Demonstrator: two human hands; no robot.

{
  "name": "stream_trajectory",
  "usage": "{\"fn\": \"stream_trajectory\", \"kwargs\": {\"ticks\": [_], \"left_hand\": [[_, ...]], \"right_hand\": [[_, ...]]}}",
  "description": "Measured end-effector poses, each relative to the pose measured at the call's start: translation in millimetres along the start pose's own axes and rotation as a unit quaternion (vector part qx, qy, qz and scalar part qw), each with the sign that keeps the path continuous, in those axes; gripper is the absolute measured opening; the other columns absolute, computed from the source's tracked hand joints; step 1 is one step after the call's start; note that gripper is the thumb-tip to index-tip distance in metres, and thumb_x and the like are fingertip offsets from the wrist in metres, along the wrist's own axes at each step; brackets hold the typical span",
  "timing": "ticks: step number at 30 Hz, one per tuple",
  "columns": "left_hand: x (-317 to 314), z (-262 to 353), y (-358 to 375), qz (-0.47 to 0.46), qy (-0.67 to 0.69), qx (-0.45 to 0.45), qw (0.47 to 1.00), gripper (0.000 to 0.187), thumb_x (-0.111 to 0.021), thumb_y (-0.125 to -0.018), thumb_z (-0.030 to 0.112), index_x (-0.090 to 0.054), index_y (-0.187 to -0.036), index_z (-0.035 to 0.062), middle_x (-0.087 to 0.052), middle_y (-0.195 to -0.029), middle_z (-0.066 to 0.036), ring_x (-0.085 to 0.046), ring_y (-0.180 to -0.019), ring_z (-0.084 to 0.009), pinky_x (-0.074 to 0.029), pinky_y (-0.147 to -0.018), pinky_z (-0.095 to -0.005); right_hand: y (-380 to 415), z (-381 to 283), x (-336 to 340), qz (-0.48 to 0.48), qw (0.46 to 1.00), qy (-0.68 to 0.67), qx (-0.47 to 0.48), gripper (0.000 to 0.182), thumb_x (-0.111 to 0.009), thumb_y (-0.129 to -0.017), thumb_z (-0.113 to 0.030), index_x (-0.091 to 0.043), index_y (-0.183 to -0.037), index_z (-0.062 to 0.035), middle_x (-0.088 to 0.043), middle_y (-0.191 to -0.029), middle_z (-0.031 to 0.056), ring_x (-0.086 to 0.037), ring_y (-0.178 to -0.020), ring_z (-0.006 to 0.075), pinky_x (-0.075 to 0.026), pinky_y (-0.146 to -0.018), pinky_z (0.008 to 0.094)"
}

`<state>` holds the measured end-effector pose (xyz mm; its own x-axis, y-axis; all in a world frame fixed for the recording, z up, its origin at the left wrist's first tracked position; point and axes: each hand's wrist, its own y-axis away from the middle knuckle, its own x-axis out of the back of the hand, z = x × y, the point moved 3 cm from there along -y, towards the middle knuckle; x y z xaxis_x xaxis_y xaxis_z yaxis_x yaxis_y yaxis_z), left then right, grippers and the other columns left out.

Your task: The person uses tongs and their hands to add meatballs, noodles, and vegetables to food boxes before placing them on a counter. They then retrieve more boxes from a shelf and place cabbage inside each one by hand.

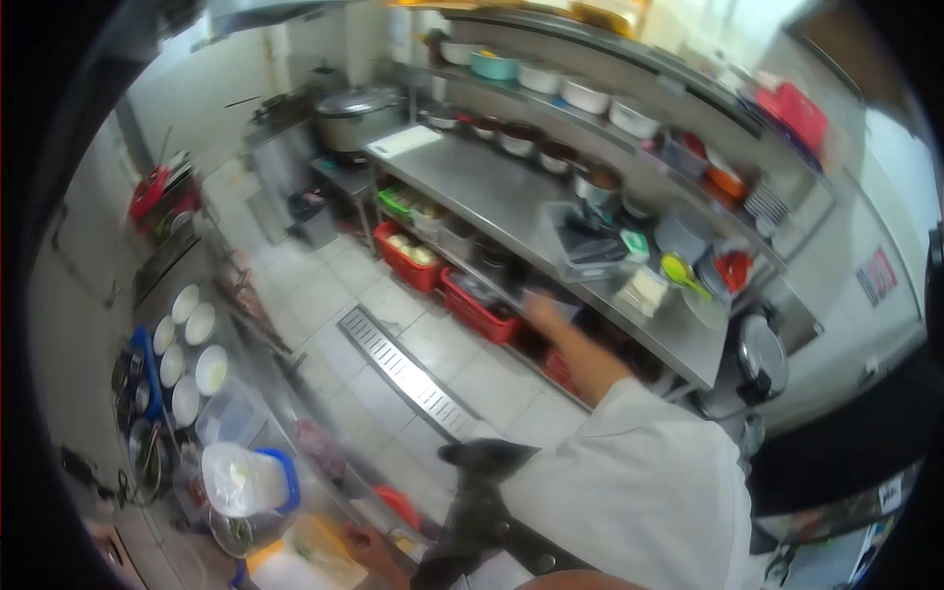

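Note:
My right hand [539, 307] is stretched out beside the lower shelf of the steel table [492, 187]. It is smeared by motion, so its fingers and anything in them do not show clearly. Below it on the shelf side is a red basket [482, 307] with dark contents. My left hand [366, 547] is low over the counter at the bottom, its fingers curled at the edge of a pale, yellowish board or sheet [320, 551]. What it holds, if anything, I cannot make out. Close by stands a clear tub with a blue rim [241, 480].
Several white bowls [200, 323] stand on the left counter. A metal floor drain [405, 372] runs along the aisle. On the steel table are a clear plastic bin [595, 241], a white cutting board [405, 142] and several pots. A large lidded pot [359, 118] stands at the back.

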<state>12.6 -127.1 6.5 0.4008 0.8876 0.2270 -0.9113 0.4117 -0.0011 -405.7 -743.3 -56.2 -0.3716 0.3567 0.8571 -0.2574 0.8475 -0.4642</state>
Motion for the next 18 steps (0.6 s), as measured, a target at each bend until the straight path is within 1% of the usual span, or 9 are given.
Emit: {"fn": "stream_trajectory", "kwargs": {"ticks": [1,3,6,8,10,13,15,17,18], "left_hand": [[0.4,-3.9,-7.0,-0.007,0.006,-0.008,1.0,0.032,-0.055,-0.088,-0.001,-0.058,-0.119,-0.0056,-0.061,-0.093,-0.01,-0.058,-0.079,-0.0158,-0.048,-0.071,-0.0259],[0.6,-7.1,-9.7,-0.021,0.003,-0.024,0.999,0.031,-0.055,-0.089,0.0,-0.058,-0.119,-0.0051,-0.062,-0.092,-0.011,-0.059,-0.078,-0.0162,-0.049,-0.071,-0.0259],[-14.8,-7.1,-8.2,-0.026,-0.002,-0.043,0.999,0.029,-0.054,-0.09,0.001,-0.059,-0.118,-0.0026,-0.062,-0.09,-0.01,-0.061,-0.075,-0.0171,-0.051,-0.069,-0.0269],[-28.9,-9.0,-9.7,-0.04,-0.006,-0.035,0.999,0.028,-0.055,-0.09,0.0,-0.059,-0.118,-0.0014,-0.062,-0.089,-0.01,-0.061,-0.074,-0.0166,-0.051,-0.068,-0.0274],[-47.9,-9.5,-14.1,-0.051,-0.006,-0.029,0.998,0.028,-0.057,-0.09,0.0,-0.059,-0.118,-0.0002,-0.062,-0.087,-0.009,-0.061,-0.073,-0.0161,-0.052,-0.068,-0.0278],[-86.9,-8.8,-19.1,-0.069,-0.009,-0.017,0.997,0.029,-0.059,-0.089,-0.002,-0.059,-0.118,0.0016,-0.062,-0.085,-0.007,-0.061,-0.071,-0.0152,-0.053,-0.066,-0.0285],[-115.2,-9.3,-20.5,-0.087,-0.006,-0.006,0.996,0.029,-0.06,-0.089,-0.003,-0.059,-0.118,0.0027,-0.062,-0.084,-0.006,-0.061,-0.07,-0.0147,-0.054,-0.066,-0.029],[-145.3,-8.9,-20.3,-0.107,0.004,0.0,0.994,0.03,-0.062,-0.089,-0.003,-0.058,-0.118,0.0039,-0.062,-0.082,-0.005,-0.061,-0.069,-0.0142,-0.054,-0.065,-0.0295],[-159.7,-9.3,-20.4,-0.122,0.012,0.0,0.992,0.031,-0.062,-0.089,-0.004,-0.058,-0.118,0.0045,-0.061,-0.082,-0.005,-0.061,-0.068,-0.0139,-0.055,-0.065,-0.0297]], "right_hand": [[-59.7,41.6,40.1,0.0,0.998,0.008,0.07,0.025,-0.052,-0.094,-0.019,-0.064,-0.087,0.0012,-0.066,-0.081,0.0184,-0.064,-0.071,0.0322,-0.05,-0.065,0.0473],[-140.2,78.2,157.6,0.097,0.966,-0.197,-0.139,0.018,-0.053,-0.094,-0.017,-0.063,-0.094,-0.0012,-0.066,-0.079,0.0146,-0.063,-0.067,0.0272,-0.05,-0.06,0.0419],[-235.1,106.2,308.1,0.249,0.815,-0.422,-0.311,0.015,-0.054,-0.095,-0.013,-0.062,-0.105,-0.0048,-0.065,-0.077,0.0089,-0.062,-0.062,0.0195,-0.05,-0.053,0.0338],[-289.1,166.5,348.0,0.375,0.777,-0.412,-0.295,0.017,-0.053,-0.095,-0.015,-0.057,-0.109,-0.0065,-0.06,-0.07,0.0082,-0.056,-0.053,0.0169,-0.042,-0.042,0.0319],[-327.9,221.4,387.9,0.315,0.824,-0.354,-0.31,0.021,-0.057,-0.09,-0.011,-0.053,-0.109,-0.0044,-0.058,-0.067,0.0088,-0.055,-0.052,0.0173,-0.042,-0.042,0.0322],[-356.7,243.3,440.7,0.339,0.806,-0.335,-0.351,0.046,-0.069,-0.081,-0.012,-0.049,-0.118,0.0058,-0.067,-0.098,0.0209,-0.067,-0.096,0.0283,-0.052,-0.077,0.0401],[-390.2,313.2,433.2,0.369,0.831,-0.273,-0.314,0.058,-0.072,-0.079,-0.013,-0.045,-0.126,0.0084,-0.068,-0.102,0.0219,-0.064,-0.109,0.0294,-0.051,-0.088,0.0397],[-390.9,310.1,449.8,0.473,0.759,-0.322,-0.311,0.072,-0.078,-0.077,-0.013,-0.042,-0.135,0.0102,-0.068,-0.108,0.0207,-0.057,-0.121,0.0296,-0.042,-0.102,0.0393],[-390.2,310.5,453.0,0.473,0.758,-0.319,-0.316,0.072,-0.078,-0.077,-0.013,-0.042,-0.135,0.0102,-0.068,-0.108,0.0207,-0.057,-0.121,0.0296,-0.042,-0.102,0.0393]]}}
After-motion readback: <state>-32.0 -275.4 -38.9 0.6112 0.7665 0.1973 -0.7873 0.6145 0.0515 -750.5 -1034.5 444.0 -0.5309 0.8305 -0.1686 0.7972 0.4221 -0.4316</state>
